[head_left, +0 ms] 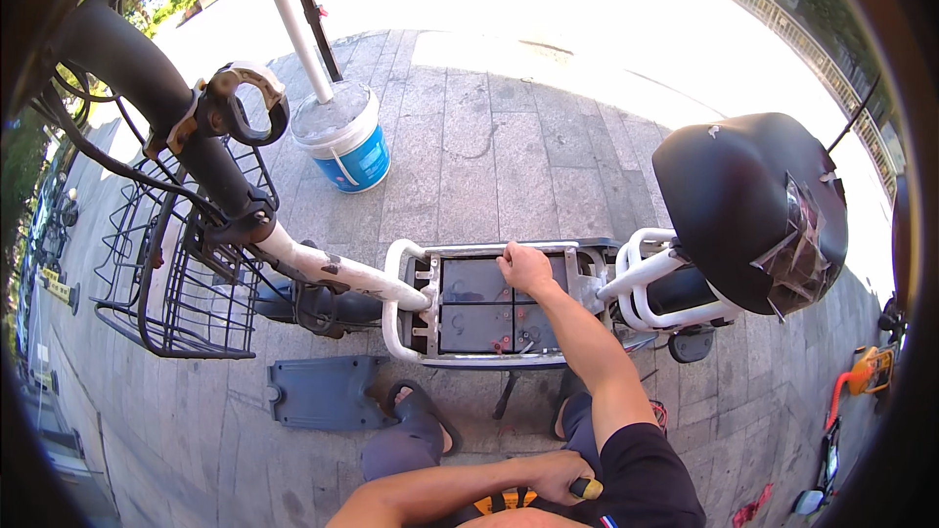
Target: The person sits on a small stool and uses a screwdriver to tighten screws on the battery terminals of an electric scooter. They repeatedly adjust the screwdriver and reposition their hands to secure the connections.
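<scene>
An electric bike lies across the view, with dark grey battery blocks (468,328) in the open compartment of its white-and-black frame (396,264). My right hand (526,268) is closed over the far edge of the compartment, above the batteries. Its fingertips are hidden, so what they grip cannot be made out. Red and light-coloured terminals (502,344) show on the near blocks. Down by my lap, my left hand (559,477) is wrapped round a yellow-and-black handle (587,489); the rest of that tool is hidden.
A grey plastic cover (328,393) lies on the paving beside my foot. The wire basket (181,274) and handlebar stem (230,171) rise at left, the black seat (743,205) at right. Beyond the bike, a white-and-blue bucket (350,152) holds a white pole (293,20).
</scene>
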